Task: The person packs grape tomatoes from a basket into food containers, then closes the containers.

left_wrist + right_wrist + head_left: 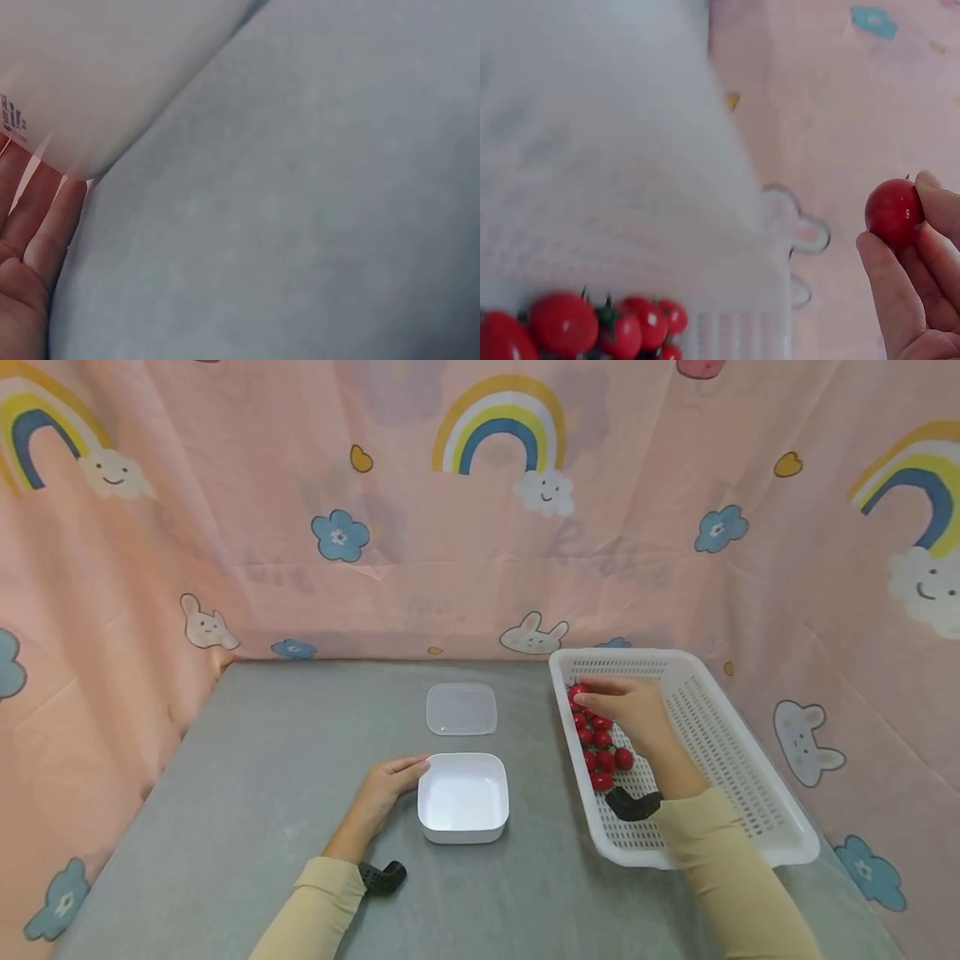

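In the head view, my left hand (385, 789) holds the white square box (465, 837) by its back left corner, thumb at the rim. Seen from the left wrist, several fingers (56, 232) touch the outside of the box wall (112, 82); the thumb is out of that view. My right hand (630, 710) is over the left side of a white plastic basket (750, 768). Between its thumb and fingertips it pinches a red cherry tomato (895, 214). More cherry tomatoes (603, 760), some with green stems, lie along the basket's left wall.
Behind the box, a translucent square lid (461, 710) lies flat on the grey table (300, 735). A pink patterned curtain (420, 585) hangs at the back and both sides. Black wrist mounts (384, 878) sit on both wrists.
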The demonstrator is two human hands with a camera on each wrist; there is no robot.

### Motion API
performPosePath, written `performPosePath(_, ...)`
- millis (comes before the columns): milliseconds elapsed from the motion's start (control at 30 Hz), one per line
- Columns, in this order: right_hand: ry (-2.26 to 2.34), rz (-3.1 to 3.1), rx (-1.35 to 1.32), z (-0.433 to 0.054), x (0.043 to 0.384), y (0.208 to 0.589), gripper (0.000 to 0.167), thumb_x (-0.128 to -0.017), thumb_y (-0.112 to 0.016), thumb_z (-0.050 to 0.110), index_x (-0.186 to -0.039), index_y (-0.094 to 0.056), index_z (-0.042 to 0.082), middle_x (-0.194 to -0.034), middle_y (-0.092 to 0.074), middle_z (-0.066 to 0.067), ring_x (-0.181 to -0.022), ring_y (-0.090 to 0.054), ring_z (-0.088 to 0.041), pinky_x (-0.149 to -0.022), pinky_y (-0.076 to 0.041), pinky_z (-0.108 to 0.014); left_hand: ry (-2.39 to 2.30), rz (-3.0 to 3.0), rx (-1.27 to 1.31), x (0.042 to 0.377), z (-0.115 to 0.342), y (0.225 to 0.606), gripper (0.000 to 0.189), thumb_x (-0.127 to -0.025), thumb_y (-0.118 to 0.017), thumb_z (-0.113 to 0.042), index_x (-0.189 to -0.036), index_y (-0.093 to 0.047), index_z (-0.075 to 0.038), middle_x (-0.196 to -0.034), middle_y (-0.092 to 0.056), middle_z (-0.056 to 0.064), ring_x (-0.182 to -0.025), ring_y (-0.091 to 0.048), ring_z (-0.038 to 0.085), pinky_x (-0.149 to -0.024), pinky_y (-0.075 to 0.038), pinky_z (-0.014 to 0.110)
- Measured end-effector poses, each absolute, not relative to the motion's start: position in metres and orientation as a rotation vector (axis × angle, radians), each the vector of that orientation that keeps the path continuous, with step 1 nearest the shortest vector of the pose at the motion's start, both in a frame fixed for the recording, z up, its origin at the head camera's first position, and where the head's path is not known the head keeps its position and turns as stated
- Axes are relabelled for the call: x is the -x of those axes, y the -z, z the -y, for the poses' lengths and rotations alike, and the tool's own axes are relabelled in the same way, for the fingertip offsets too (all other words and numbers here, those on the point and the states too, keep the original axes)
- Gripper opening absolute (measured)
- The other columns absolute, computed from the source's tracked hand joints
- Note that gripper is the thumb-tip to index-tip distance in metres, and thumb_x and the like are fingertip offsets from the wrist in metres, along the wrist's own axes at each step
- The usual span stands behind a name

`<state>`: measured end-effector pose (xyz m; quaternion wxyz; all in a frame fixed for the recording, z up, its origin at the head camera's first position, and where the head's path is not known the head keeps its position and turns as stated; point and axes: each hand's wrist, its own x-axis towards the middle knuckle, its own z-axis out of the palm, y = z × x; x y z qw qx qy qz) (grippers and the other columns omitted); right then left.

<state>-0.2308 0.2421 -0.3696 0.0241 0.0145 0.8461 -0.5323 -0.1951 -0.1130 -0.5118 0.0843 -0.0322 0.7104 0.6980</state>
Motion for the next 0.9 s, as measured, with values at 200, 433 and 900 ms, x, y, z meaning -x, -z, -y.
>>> performPosePath(200,1.673,-2.582,-0.014,-0.221,0.225,0.369,0.049,-0.088,-0.075,0.036,-0.129,-0.067,0.01,-0.117,-0.074,-0.005,-0.094,-0.067,-0.001,-0.095,-0.054,-0.031,-2.087,-2.122,0.099,0.194,0.113,0.51,0.033,-0.092,-0.07,-0.018,-0.12,-0.071,0.0,-0.121,-0.071,0.013,-0.096,-0.069,0.006,-0.087,-0.054,0.023)
performPosePath(433,1.739,-2.485,0.058,-0.193,0.212,0.368,0.046,-0.087,-0.078,0.032,-0.125,-0.069,0.009,-0.115,-0.075,-0.006,-0.096,-0.069,-0.005,-0.091,-0.051,-0.027,-2.077,-2.143,0.094,0.194,0.112,0.51,0.033,-0.092,-0.07,-0.019,-0.119,-0.071,0.0,-0.121,-0.071,0.014,-0.097,-0.069,0.006,-0.087,-0.054,0.023)
performPosePath(900,1.778,-2.36,0.076,-0.139,0.194,0.374,0.038,-0.082,-0.082,0.025,-0.117,-0.074,0.01,-0.106,-0.077,-0.008,-0.103,-0.072,-0.018,-0.103,-0.05,-0.046,-2.074,-2.149,0.08,0.195,0.113,0.513,0.034,-0.092,-0.07,-0.02,-0.12,-0.07,0.0,-0.123,-0.07,0.014,-0.099,-0.069,0.006,-0.086,-0.054,0.021)
